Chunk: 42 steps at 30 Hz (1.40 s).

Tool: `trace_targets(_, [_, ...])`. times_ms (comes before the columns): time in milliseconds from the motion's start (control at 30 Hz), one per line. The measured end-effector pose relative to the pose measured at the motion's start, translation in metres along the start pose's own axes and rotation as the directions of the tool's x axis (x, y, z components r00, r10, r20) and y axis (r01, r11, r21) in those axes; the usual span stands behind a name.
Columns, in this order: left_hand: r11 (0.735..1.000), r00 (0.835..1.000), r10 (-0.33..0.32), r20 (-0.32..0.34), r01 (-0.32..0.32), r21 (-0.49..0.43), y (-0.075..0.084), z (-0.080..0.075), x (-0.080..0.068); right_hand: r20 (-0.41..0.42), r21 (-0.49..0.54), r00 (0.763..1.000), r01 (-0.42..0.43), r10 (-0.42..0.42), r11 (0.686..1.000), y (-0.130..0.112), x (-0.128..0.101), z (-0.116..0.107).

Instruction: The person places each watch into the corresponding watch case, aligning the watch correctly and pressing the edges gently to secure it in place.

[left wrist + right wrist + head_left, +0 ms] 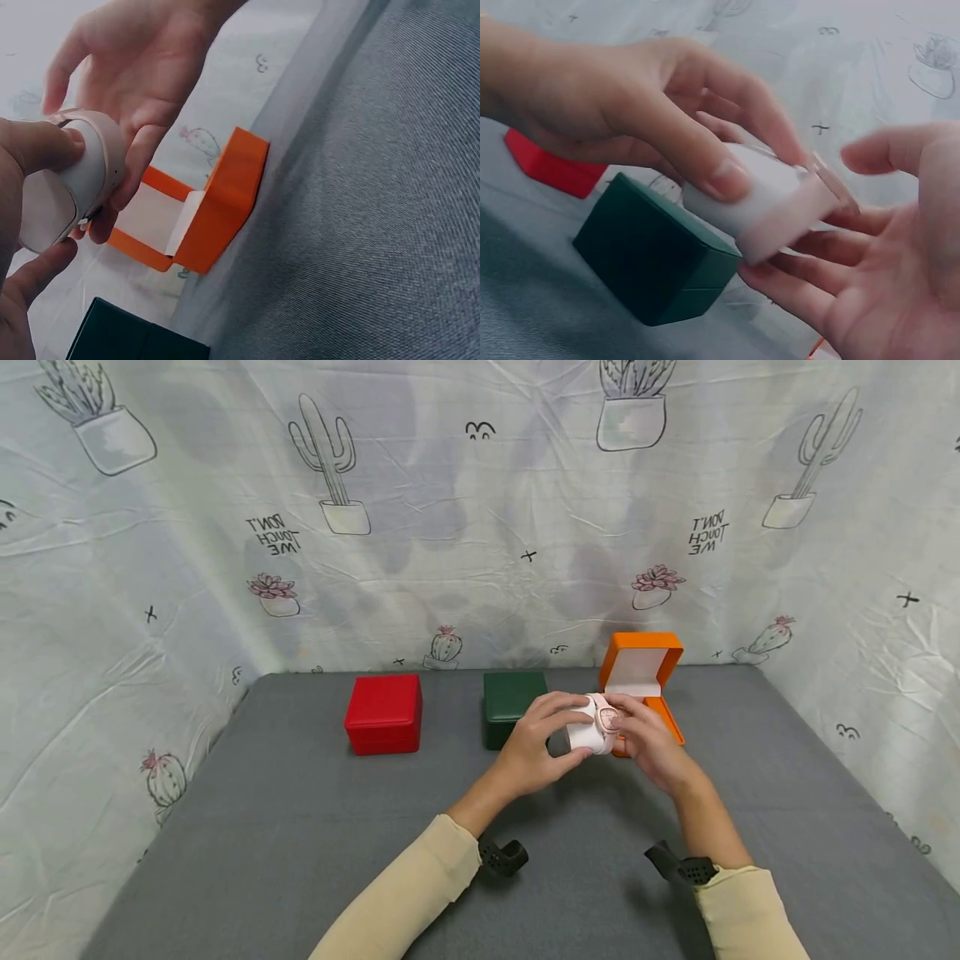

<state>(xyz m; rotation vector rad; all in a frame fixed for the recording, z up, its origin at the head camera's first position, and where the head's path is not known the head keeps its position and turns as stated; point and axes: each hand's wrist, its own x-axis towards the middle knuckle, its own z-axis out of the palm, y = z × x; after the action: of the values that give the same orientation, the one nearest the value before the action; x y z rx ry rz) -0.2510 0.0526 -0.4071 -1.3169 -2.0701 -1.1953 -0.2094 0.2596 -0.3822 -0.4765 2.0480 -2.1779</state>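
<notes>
My left hand (542,737) grips a white watch cushion (582,735) between thumb and fingers, above the table in front of the orange box (669,714). Around the cushion's right end goes a pale pink watch (608,719), its dial turned toward the head camera. Along the strap (789,225), the fingers of my right hand (658,750) touch the watch from the far side. In the right wrist view that hand's thumb (881,152) stands apart from the watch. The orange box has its lid up and a white lining; the hands partly hide its base.
A closed dark green box (514,693) stands just left of the hands, partly behind the left one. Farther left is a closed red box (384,714). Grey cloth (300,843) covers the table, and a cactus-print curtain (450,527) hangs behind it and along both sides.
</notes>
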Motion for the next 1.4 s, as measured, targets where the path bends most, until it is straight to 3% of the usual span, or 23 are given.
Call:
trace_targets(100, [0.998,1.0,-0.02,-0.009,0.02,-0.055,-0.001,-0.001,0.001,0.06,0.021,0.998,0.023,-0.024,1.0,0.0,-0.004,-0.006])
trace_targets(267, [0.991,0.999,-0.043,0.0,0.043,-0.124,0.002,-0.005,0.002,0.084,-0.002,0.996,0.015,-0.015,1.0,0.0,-0.005,-0.012])
trace_targets(467, [0.993,0.997,-0.062,0.039,0.065,-0.096,0.006,-0.01,0.004,0.066,-0.033,0.998,0.018,-0.016,0.999,0.002,-0.003,-0.013])
trace_targets(800, [0.997,0.993,-0.07,0.098,0.074,-0.033,0.01,-0.013,0.004,0.003,-0.178,1.0,0.021,-0.021,0.984,0.009,0.001,-0.005])
trace_targets(1100, [0.975,0.985,-0.076,0.156,0.105,-0.193,0.002,-0.017,0.004,-0.058,-0.201,0.998,0.011,-0.023,0.979,0.008,-0.001,-0.009])
trace_targets(1267, [0.959,0.981,-0.086,0.175,0.129,-0.252,0.004,-0.018,0.004,-0.007,-0.169,1.0,0.018,-0.02,0.985,0.006,-0.003,-0.012])
trace_targets(1400, [0.962,0.98,-0.072,0.187,0.118,-0.246,0.006,-0.017,0.004,0.032,-0.161,0.999,0.022,-0.017,0.987,0.005,-0.002,-0.01])
